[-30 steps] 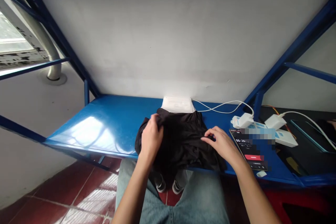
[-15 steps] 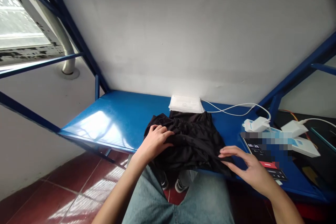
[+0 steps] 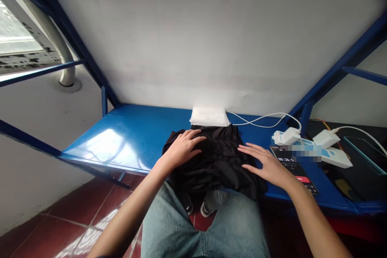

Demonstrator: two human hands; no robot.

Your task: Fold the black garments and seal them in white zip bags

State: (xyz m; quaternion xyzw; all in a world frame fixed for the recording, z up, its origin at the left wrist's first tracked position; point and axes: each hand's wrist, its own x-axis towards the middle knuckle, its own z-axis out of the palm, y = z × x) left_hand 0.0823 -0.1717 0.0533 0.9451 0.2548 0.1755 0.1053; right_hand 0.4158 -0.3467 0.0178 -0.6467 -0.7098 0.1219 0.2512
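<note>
Lying under left grip (image 3: 180, 148), rumpled black cloth (image 3: 211, 171)

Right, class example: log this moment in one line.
left hand: open over black cloth; right hand: open at cloth's right side; cloth: rumpled on blue table; white stack: behind cloth; phone: right of cloth

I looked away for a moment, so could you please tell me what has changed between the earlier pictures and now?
The left hand and right hand have let go of the black cloth and opened; since half a second ago, both have shifted toward the wall. The cloth lies flatter. The white stack, phone and power strip stayed put.
</note>
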